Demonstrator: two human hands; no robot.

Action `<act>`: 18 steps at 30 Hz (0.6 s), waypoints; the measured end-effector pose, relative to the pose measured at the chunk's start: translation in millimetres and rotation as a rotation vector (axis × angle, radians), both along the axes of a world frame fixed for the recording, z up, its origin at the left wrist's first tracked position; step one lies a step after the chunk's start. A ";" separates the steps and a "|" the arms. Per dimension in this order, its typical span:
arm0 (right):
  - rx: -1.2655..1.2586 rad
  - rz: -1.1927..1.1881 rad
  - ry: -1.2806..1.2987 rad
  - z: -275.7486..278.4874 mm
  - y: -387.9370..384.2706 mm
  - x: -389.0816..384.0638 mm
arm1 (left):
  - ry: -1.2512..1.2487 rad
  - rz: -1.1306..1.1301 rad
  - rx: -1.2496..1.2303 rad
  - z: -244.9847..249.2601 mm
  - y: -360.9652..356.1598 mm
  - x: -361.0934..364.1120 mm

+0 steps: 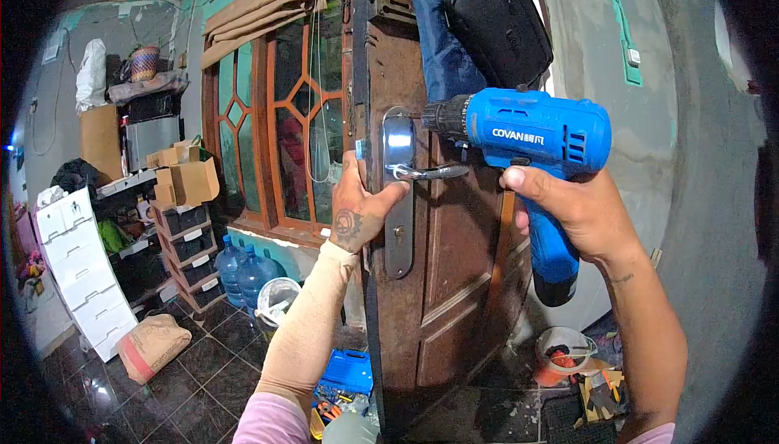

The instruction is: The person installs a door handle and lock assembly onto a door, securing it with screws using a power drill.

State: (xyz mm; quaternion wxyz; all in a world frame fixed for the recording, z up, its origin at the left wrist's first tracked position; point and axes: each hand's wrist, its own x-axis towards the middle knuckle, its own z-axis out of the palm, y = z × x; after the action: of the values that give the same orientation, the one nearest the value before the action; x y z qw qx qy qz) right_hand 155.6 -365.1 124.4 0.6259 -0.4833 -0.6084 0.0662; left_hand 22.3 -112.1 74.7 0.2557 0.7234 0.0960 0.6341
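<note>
My right hand is wrapped around the grip of a blue cordless drill, the thumb near its trigger area. The drill's chuck points left at the top of a shiny door handle plate, where the bit's tip is too small to make out. My left hand grips the edge of the brown wooden door, its thumb against the plate below the lever handle. The other fingers are partly hidden behind the door edge. A keyhole shows lower on the plate.
A black bag and blue cloth hang on the door above the drill. On the floor are a blue toolbox, a bucket, a paper sack and blue water jugs. White drawers stand far left.
</note>
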 end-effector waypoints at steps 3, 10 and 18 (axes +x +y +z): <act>0.013 -0.022 -0.003 0.6 -0.2 -1.4 | -0.011 0.067 0.086 0.6 -0.1 0.7; -0.022 -0.036 0.010 4.0 -1.0 2.8 | -0.026 -0.043 0.039 -2.6 7.4 5.2; -0.020 -0.038 0.007 5.8 -0.1 1.8 | -0.042 -0.050 0.050 -4.7 12.2 7.1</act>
State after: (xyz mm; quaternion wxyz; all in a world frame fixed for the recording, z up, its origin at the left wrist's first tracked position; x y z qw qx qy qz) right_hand 157.3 -365.1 130.2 0.6242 -0.5009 -0.5963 0.0621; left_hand 29.4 -100.0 70.0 0.2556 0.7182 0.0566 0.6447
